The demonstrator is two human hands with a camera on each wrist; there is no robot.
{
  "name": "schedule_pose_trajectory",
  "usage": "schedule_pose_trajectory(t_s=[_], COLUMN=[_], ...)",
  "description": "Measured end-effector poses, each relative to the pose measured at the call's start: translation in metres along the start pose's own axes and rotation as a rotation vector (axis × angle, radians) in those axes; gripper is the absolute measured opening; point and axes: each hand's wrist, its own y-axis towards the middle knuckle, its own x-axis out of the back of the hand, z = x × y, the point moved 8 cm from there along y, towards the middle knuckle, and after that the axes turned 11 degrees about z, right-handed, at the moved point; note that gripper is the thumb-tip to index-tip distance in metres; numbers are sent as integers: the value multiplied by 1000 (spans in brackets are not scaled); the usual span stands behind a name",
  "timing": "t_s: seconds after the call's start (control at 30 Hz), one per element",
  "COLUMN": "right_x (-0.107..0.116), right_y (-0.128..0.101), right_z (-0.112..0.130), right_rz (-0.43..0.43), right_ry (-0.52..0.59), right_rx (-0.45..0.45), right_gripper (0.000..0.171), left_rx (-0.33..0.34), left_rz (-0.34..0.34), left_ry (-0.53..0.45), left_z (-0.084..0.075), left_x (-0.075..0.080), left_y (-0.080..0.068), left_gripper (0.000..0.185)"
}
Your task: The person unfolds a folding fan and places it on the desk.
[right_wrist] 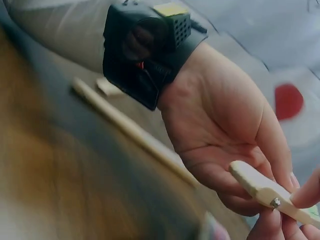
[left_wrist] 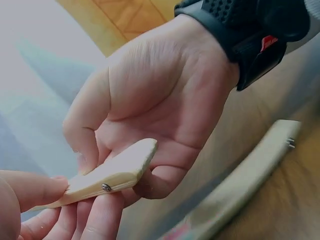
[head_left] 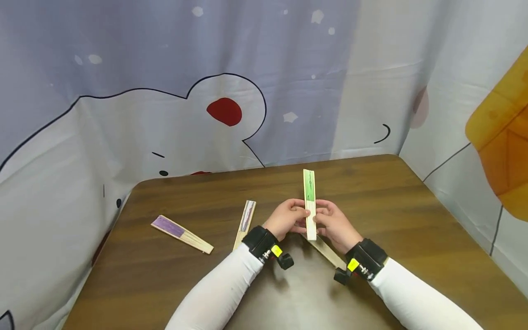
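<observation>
Above table (head_left: 412,220) — both hands (head_left: 311,222) pinch green fan (head_left: 310,201) — no readable writing

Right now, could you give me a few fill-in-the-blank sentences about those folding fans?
1. Both hands hold a closed fan with a ____ band.
2. The fan with a purple band lies on the ____.
3. The held fan's pivot end carries a small metal ____.
Missing words: green; table; rivet

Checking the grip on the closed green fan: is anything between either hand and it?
Nothing visible. The left hand and right hand both pinch the closed green fan directly near its lower end, held upright above the table. Another closed fan lies beneath the hands, apart from the grip.
</observation>
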Motion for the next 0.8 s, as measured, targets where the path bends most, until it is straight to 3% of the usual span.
schedule_pose_trajectory(t_s=[0.23, 0.43, 0.57, 0.8], right_x=[-52, -74, -80, -83], right_y=[-13, -33, -41, -47], right_z=[2, 11, 16, 21], right_rz=[101, 138, 141, 160], right_ry=[13, -55, -73, -66], right_rx=[36, 70, 74, 115], right_gripper=[65, 61, 61, 61], left_rx=[-48, -72, -77, -80], left_rz=[-30, -33, -23, -19], left_ry=[-2, -5, 3, -2], left_z=[-3, -12, -17, -18], left_x=[10, 5, 2, 1], left_y=[-56, -89, -98, -99], left_gripper=[39, 38, 37, 33])
